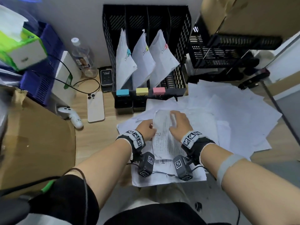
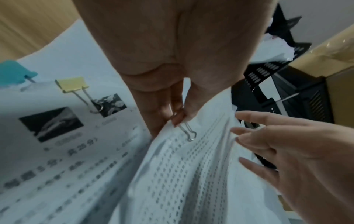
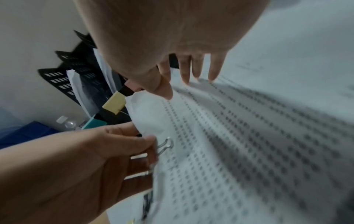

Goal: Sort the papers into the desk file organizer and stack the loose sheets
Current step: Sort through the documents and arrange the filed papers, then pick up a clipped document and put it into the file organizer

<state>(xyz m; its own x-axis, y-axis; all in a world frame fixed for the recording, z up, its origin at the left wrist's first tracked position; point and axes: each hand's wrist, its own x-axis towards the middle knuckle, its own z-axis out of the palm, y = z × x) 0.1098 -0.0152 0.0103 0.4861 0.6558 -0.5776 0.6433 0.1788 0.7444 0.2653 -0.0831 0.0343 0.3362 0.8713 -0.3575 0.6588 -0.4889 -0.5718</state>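
The black mesh file organizer (image 1: 181, 46) stands at the back of the desk. Three of its slots hold paper bundles (image 1: 125, 62) fastened with blue, yellow and pink clips. Matching coloured clips (image 1: 142, 91) sit on its front edge. A printed bundle (image 1: 164, 138) lies slightly lifted on the loose sheets (image 1: 235, 111). My left hand (image 1: 151, 127) pinches a binder clip (image 2: 188, 131) on that bundle's left edge. My right hand (image 1: 173, 117) rests on top of the bundle with straight, spread fingers (image 3: 214, 71).
Left of the organizer lie a phone (image 1: 95, 107), a white controller (image 1: 71, 116), a water bottle (image 1: 82, 57) and a small device (image 1: 106, 77). A cardboard box (image 1: 35, 143) fills the near left, a blue crate (image 1: 40, 78) behind it. Black crates (image 1: 219, 54) stand at the right.
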